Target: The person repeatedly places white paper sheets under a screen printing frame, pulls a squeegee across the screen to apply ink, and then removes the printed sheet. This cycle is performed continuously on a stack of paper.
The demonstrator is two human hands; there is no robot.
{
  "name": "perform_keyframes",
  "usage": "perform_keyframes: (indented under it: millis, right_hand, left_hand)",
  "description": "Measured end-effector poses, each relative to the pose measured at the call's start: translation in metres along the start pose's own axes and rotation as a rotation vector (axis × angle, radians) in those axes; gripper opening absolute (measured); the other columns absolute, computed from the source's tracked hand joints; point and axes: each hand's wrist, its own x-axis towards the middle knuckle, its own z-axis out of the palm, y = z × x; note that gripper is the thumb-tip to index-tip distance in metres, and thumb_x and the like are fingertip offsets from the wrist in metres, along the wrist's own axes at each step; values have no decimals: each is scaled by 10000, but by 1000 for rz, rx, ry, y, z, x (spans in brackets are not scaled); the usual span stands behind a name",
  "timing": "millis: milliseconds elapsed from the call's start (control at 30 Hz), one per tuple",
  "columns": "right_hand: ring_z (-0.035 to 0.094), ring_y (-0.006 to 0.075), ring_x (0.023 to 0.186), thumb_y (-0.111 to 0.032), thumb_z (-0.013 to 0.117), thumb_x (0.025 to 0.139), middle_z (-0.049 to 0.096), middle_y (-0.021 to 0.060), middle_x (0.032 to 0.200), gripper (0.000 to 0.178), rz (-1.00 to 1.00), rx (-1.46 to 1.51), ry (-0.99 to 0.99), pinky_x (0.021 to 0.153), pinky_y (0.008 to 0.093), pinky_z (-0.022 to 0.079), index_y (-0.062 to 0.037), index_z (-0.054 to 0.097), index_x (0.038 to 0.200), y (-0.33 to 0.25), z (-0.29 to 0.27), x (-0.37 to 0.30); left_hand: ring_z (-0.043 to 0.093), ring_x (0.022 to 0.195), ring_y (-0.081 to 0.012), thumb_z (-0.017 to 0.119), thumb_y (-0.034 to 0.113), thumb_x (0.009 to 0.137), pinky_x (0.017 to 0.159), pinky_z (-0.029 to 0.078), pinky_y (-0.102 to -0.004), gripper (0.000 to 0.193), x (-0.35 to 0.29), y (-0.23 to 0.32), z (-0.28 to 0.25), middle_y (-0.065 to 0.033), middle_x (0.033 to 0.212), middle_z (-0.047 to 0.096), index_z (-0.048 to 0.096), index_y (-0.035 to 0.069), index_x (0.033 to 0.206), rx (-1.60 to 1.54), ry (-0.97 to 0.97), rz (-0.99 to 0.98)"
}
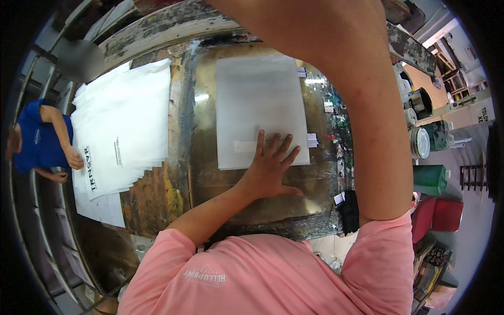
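My left hand lies flat with fingers spread on the lower part of a pale, translucent rectangular sheet or bag. This piece rests on a shiny brownish board, with small light paper tabs along its right side. A dark rectangular patch shows faintly beside my fingertips. My right arm rises along the right side and bends left across the top, very near the view. Its hand is outside the picture, so its fingers and anything in them are hidden.
To the left lies a fanned stack of white sheets or bags with black print. A person in a blue shirt touches its edge. At the right stand tubs, a green jug and a red chair. A paint-stained beam crosses the back.
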Motion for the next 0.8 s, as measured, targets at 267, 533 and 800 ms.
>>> perform_keyframes:
  millis: [267,533,800]
  right_hand:
    - [648,255,672,-468,544,1001,638,114,641,526,134,-12,-270,860,505,510,-38,670,725,-3,-4,12]
    - [694,418,882,-507,575,1011,755,208,959,524,-28,-40,-73,816,482,474,-19,767,989,14,16,4]
    - [667,380,963,-467,665,967,723,184,1002,582,46,-4,-124,896,516,441,0,618,1311,-17,9,-74]
  left_hand:
    - [392,1497,-480,557,962,756,1270,111,-737,1181,-4,-4,12,-210,1622,475,577,66,1525,-4,109,80]
    - [396,1504,-444,558,926,809,1278,167,-689,1115,-4,-11,25,-209,1623,478,544,104,1562,86,239,171]
    - [620,1294,-326,996,372,751,1134,475,-437,1059,-84,-37,-184,-195,1443,610,462,40,1603,-1146,747,-457]
